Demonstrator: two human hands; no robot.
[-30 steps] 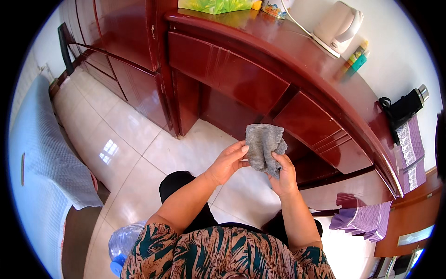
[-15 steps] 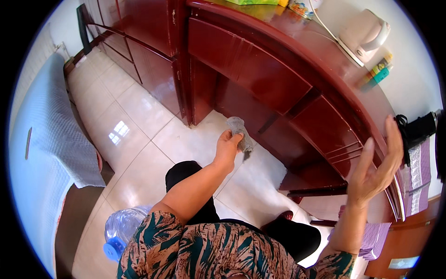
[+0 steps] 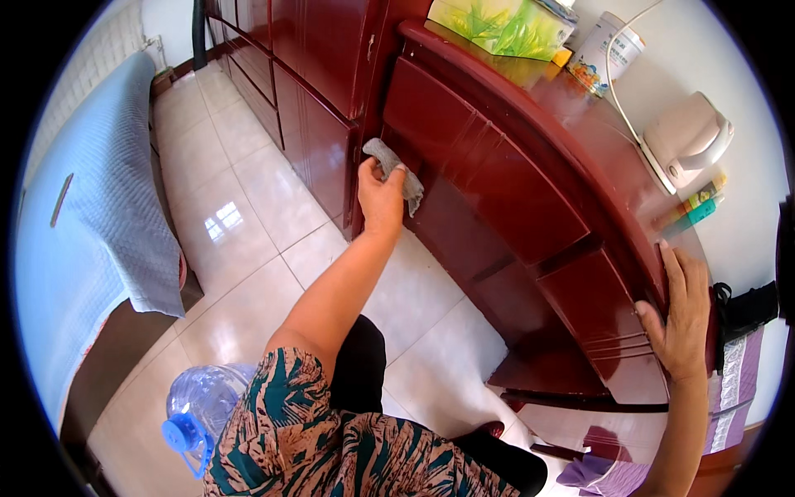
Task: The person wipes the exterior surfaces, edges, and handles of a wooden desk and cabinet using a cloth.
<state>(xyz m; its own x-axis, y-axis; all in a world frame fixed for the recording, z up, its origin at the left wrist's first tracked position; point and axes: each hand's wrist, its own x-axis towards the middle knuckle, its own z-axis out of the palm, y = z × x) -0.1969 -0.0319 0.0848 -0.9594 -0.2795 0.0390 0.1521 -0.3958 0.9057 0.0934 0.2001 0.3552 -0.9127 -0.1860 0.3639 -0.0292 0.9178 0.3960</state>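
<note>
Both hands parted: left hand (image 3: 383, 199) pinching grey cloth (image 3: 396, 170) against desk (image 3: 489, 178); right hand (image 3: 681, 319) spread, could slip.

Red desk top (image 3: 580, 141): green box (image 3: 497, 25), tin (image 3: 609, 51), white kettle (image 3: 687, 141).

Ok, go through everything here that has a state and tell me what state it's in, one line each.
Left hand: closed on the grey cloth, pressed to the cabinet front.
Grey cloth: crumpled, held against the wood.
Right hand: open, flat on the desk edge.
Desk drawers: shut.
Cabinet doors: shut.
Water bottle: on the floor, blue cap on.
Tissue box: on the desk top.
</note>
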